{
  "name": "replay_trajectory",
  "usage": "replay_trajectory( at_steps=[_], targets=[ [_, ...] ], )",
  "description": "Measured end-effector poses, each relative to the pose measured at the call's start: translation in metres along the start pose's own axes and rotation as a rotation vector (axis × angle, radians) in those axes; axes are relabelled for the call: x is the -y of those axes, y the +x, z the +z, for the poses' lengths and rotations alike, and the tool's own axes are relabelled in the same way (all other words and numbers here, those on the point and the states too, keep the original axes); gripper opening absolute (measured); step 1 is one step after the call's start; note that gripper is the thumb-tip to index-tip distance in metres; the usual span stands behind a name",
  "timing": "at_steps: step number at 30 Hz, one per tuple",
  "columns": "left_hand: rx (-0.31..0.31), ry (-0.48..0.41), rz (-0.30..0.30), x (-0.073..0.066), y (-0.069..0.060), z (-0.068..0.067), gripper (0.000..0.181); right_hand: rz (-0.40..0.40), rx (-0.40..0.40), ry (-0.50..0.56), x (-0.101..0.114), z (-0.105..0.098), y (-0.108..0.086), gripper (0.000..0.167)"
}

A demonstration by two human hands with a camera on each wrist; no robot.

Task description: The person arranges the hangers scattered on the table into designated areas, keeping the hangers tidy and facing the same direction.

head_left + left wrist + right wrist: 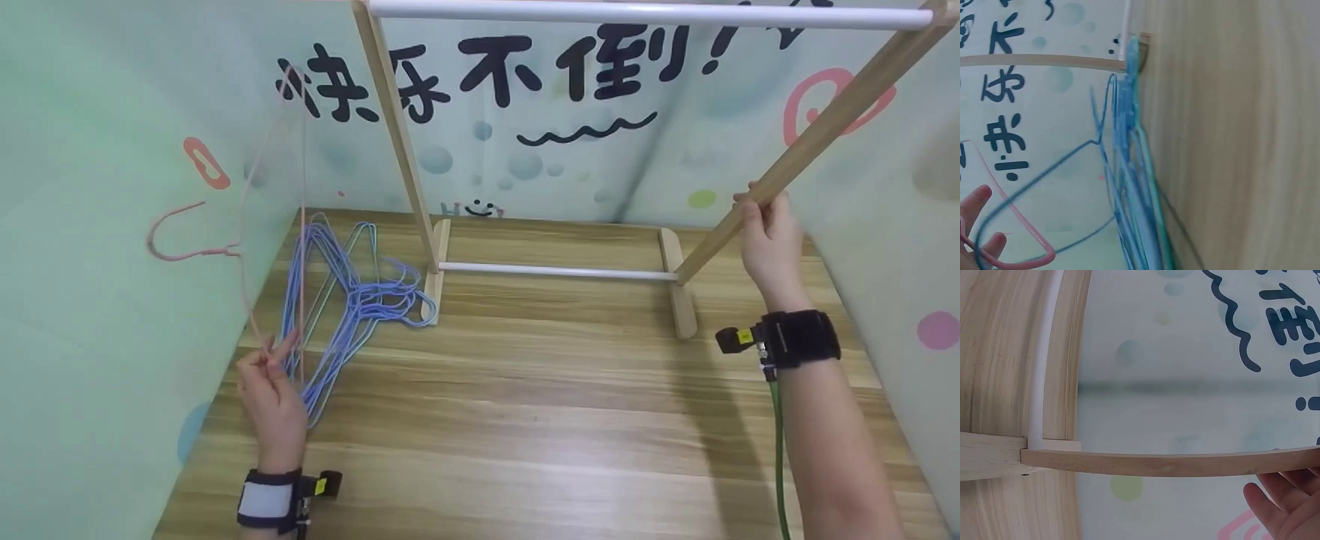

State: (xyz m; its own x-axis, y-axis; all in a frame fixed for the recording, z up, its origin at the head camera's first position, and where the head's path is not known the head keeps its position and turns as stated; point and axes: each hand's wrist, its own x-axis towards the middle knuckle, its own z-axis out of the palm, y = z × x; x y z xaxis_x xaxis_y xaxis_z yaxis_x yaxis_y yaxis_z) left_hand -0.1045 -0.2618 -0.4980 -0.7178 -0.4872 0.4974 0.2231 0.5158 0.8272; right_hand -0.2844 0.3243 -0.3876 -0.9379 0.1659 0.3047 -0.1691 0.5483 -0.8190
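At the left, my left hand (274, 405) pinches a pink wire hanger (180, 258) near a lower corner. The hanger stands tilted on its side, its hook turned left. In the left wrist view, two fingertips show beside the pink wire (1030, 225). Close by on the wooden surface lies a pile of blue and teal wire hangers (360, 300), their hooks towards the right. My right hand (772, 244) grips the right post (814, 142) of a wooden rack, with fingers behind it and thumb in front. In the right wrist view, the fingers (1283, 492) lie against that post.
The rack has a white top rod (645, 13) and a white lower rod (555, 270). Its left foot (441, 240) is beside the hanger hooks. Printed fabric walls (97, 225) enclose the wood-grain surface (525, 420) at the back and both sides.
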Motion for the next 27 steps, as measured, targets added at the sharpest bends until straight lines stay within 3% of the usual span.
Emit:
replay_trajectory(
  at_steps=[9, 13, 16, 20, 24, 27],
  targets=[
    [-0.116, -0.210, 0.190, -0.036, 0.006, -0.011, 0.029, -0.001, 0.012, 0.017, 0.000, -0.001, -0.001, 0.043],
    [-0.205, -0.232, 0.274, -0.053, 0.006, -0.013, 0.040, -0.005, 0.013, 0.022, 0.001, -0.001, 0.000, 0.043],
    [-0.236, -0.265, 0.325, -0.065, 0.006, -0.011, 0.044, -0.005, 0.008, 0.025, 0.001, -0.001, 0.000, 0.043],
    [-0.189, -0.305, 0.412, -0.075, 0.003, -0.004, 0.044, -0.003, 0.003, 0.030, 0.000, -0.001, 0.001, 0.043],
    [-0.086, -0.226, 0.532, -0.083, -0.001, 0.006, 0.045, -0.002, 0.000, 0.040, 0.000, 0.000, 0.002, 0.042],
    [0.025, -0.169, 0.593, -0.088, -0.003, 0.017, 0.041, -0.003, 0.001, 0.040, 0.000, 0.001, 0.003, 0.042]
  ],
)
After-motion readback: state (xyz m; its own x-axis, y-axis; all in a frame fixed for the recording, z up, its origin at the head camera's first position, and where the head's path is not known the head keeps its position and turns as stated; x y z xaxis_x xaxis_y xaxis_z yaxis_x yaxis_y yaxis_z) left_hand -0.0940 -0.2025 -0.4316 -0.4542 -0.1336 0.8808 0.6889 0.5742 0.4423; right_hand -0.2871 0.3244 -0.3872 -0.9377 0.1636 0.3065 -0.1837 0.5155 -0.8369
